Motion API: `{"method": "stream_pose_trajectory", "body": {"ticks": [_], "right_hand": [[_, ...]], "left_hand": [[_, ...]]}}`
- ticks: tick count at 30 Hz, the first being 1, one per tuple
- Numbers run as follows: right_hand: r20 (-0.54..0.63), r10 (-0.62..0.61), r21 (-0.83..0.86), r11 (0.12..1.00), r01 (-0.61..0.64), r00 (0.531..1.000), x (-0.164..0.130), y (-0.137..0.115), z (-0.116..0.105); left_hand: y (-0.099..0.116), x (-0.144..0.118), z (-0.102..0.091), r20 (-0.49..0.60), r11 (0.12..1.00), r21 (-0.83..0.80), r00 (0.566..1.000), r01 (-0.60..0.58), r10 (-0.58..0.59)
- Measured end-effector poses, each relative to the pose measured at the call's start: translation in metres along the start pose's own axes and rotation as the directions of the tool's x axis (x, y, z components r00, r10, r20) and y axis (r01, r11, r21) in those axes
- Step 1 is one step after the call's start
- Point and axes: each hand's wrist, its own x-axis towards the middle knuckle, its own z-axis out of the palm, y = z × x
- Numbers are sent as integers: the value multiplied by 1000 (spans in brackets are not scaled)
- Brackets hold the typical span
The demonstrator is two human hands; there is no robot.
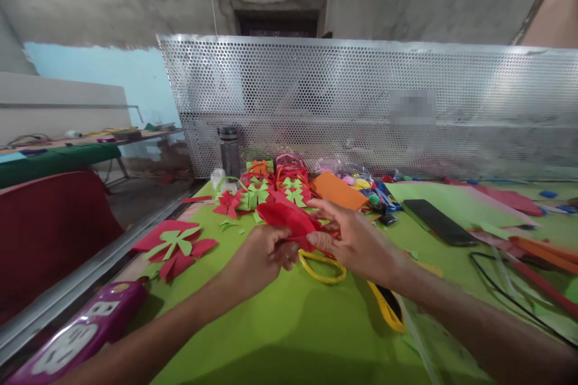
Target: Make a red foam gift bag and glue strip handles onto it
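Observation:
A piece of red paper point(289, 219), curved or folded, is held up between both hands above the green tabletop. My left hand point(266, 246) pinches its lower left edge. On its right side, my right hand point(343, 231) grips it between thumb and fingers. Just below the paper lie scissors with yellow handles point(323, 267), their blades hidden. Behind the hands stand small red and green paper baskets point(291, 177) with cut-out flowers on them. To the left rest red petal shapes point(183, 261) and a light green cut-out flower point(175, 243).
A purple pencil case point(97, 328) lies front left. A dark bottle point(230, 150) stands at the back against a perforated metal screen point(316, 84). Orange paper point(338, 189), a black phone point(438, 222), a black cable point(510, 289) and coloured sheets lie toward the right.

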Motion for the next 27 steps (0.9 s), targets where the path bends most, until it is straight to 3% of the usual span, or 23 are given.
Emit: {"method": "stream_pose_trajectory", "body": {"ticks": [8,21,27], "right_hand": [[-21,-18,33,999,19,1000,4,7,13],[-42,-34,-252,967,22,999,1,0,16],[-117,-59,-266,964,26,991,7,5,5]], "left_hand": [[-7,-2,12,-68,972,206,989,-115,131],[-7,-5,16,-91,962,240,983,-131,157],[-4,-2,5,-147,943,330,985,-39,92]]}}
